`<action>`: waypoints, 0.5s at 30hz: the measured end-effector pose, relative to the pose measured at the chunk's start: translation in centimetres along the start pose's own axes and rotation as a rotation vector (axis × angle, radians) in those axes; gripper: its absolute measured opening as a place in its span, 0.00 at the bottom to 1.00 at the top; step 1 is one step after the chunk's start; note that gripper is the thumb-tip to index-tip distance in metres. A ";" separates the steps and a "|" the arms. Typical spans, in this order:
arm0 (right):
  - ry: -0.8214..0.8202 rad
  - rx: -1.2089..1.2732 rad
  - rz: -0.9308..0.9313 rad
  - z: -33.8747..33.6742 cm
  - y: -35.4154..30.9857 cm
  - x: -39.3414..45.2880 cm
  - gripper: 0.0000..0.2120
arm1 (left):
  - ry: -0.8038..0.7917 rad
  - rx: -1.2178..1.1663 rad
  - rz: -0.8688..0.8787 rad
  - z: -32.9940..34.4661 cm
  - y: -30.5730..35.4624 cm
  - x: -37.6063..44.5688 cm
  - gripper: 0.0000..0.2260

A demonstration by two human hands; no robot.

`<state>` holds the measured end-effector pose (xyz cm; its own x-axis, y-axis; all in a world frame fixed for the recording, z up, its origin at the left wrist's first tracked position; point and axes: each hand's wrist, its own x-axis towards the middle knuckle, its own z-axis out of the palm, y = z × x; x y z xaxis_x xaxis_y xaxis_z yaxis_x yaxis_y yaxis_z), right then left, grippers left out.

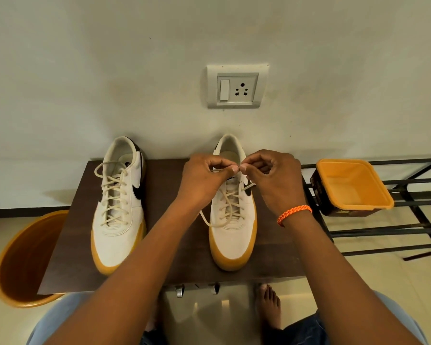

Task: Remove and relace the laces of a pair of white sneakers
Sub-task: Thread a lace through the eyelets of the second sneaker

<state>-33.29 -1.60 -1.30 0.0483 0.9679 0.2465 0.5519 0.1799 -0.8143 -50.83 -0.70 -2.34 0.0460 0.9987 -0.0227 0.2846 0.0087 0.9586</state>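
Observation:
Two white sneakers with tan soles stand on a dark wooden table, toes toward me. The left sneaker is fully laced, its cream lace looping loose at the top. Over the upper eyelets of the right sneaker, my left hand and my right hand meet, thumbs and forefingers pinched together on its cream lace. A loop of that lace hangs down over the shoe's left side. The knot area is hidden by my fingers.
An orange plastic tub sits on a black metal rack at the right. An orange bucket stands on the floor at the left, partly under the table. A wall socket is behind. My bare foot is below the table edge.

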 end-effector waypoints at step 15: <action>-0.030 -0.111 0.199 1.0 1.4 -0.2 0.11 | 0.208 0.809 0.265 1.5 -0.4 -1.2 0.06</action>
<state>-33.35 -1.38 -3.00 0.1413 0.9875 0.0700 0.6227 -0.0337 -0.7818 -49.53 -2.01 -3.14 0.0537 0.9525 0.2998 0.8847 -0.1846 0.4280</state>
